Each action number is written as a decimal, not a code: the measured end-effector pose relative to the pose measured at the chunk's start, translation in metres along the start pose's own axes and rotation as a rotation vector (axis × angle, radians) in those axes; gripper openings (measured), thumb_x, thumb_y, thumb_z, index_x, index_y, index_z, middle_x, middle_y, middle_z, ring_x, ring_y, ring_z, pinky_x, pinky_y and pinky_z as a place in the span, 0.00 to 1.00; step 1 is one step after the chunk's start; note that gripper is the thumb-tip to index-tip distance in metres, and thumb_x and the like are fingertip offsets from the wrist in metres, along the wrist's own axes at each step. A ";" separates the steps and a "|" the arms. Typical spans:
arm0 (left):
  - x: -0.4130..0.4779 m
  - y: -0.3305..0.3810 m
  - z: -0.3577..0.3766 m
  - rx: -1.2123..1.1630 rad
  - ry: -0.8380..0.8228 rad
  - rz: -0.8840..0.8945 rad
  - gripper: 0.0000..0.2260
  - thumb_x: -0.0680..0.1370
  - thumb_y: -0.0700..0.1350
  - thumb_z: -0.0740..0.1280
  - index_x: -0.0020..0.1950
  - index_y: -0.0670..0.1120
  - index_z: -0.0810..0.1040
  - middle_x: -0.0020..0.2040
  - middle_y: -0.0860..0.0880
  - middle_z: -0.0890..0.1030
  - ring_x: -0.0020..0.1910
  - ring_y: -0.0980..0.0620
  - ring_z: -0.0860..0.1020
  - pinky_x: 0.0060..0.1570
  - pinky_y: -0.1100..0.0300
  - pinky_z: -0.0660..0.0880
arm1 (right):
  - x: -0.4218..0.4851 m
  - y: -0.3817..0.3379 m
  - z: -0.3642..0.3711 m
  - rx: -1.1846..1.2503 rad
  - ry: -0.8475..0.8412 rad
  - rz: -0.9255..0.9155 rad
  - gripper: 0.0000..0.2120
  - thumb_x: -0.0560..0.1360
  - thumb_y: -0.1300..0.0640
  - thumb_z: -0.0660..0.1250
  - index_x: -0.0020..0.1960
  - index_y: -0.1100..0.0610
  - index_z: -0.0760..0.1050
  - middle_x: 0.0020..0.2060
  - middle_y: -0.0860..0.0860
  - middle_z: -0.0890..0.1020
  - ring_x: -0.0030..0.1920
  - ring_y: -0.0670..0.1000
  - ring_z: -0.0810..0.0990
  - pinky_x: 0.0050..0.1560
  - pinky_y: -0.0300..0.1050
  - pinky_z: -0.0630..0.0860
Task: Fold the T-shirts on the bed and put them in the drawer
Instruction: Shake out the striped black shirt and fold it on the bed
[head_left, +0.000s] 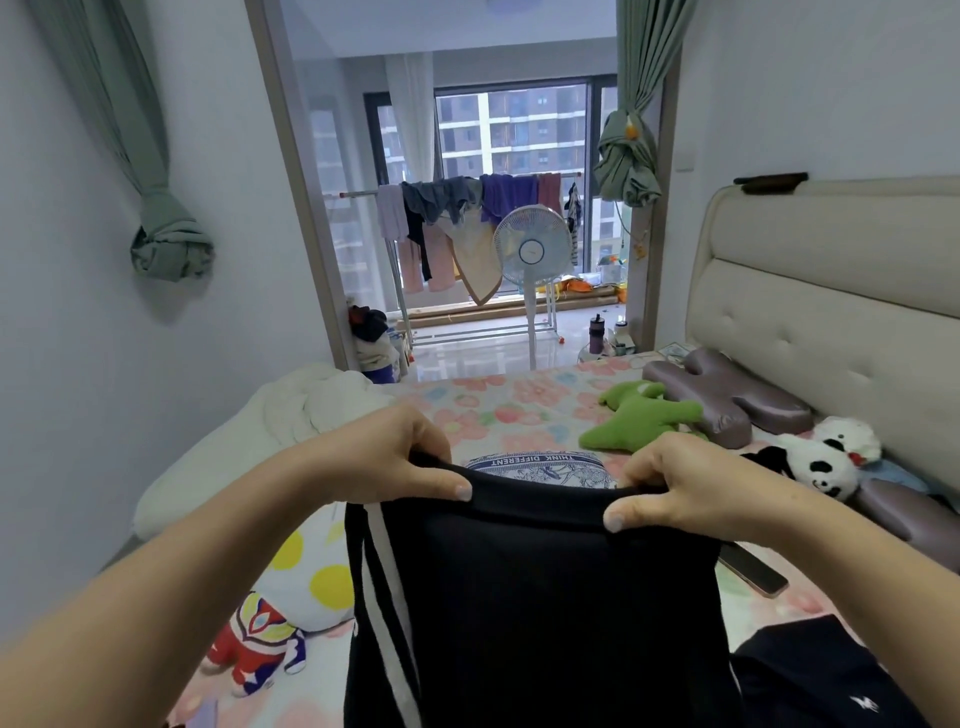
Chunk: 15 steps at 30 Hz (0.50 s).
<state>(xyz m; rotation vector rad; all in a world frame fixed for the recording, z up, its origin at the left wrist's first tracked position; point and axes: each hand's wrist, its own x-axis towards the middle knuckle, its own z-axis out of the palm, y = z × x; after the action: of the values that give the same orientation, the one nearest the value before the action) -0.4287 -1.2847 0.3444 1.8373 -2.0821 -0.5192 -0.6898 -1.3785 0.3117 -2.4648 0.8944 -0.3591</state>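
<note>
Head view: my left grip (410, 460) and right grip (675, 493) each pinch the top edge of a black T-shirt (519, 613), holding it up over the bed (519, 400). It hangs limp, so I judge it light, soft and floppy; taking it by the two upper corners should spread it flat. A printed shirt (535, 467) lies on the bed beyond.
</note>
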 end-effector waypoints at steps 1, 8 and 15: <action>0.001 -0.002 0.001 0.055 0.003 -0.017 0.15 0.71 0.55 0.70 0.32 0.45 0.78 0.23 0.55 0.69 0.25 0.59 0.67 0.26 0.69 0.62 | 0.002 0.000 0.000 -0.031 0.019 -0.007 0.19 0.66 0.44 0.73 0.29 0.58 0.73 0.23 0.46 0.65 0.26 0.43 0.63 0.27 0.38 0.58; 0.003 -0.015 0.008 0.460 0.101 -0.123 0.20 0.71 0.63 0.66 0.30 0.50 0.67 0.27 0.52 0.68 0.27 0.55 0.66 0.29 0.60 0.59 | 0.012 0.014 0.006 -0.262 0.099 0.067 0.21 0.67 0.37 0.69 0.35 0.56 0.76 0.28 0.51 0.75 0.33 0.51 0.73 0.38 0.43 0.68; -0.001 -0.037 0.015 0.401 0.232 -0.178 0.17 0.72 0.54 0.69 0.31 0.54 0.64 0.30 0.55 0.69 0.30 0.56 0.67 0.30 0.59 0.61 | 0.012 0.033 0.011 -0.084 0.224 0.157 0.13 0.69 0.48 0.72 0.31 0.48 0.70 0.42 0.53 0.69 0.46 0.53 0.70 0.41 0.40 0.67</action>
<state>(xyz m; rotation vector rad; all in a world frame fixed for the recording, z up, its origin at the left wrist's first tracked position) -0.4026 -1.2874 0.3139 2.1930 -1.9795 0.0841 -0.6936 -1.4042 0.2865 -2.4427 1.2096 -0.5607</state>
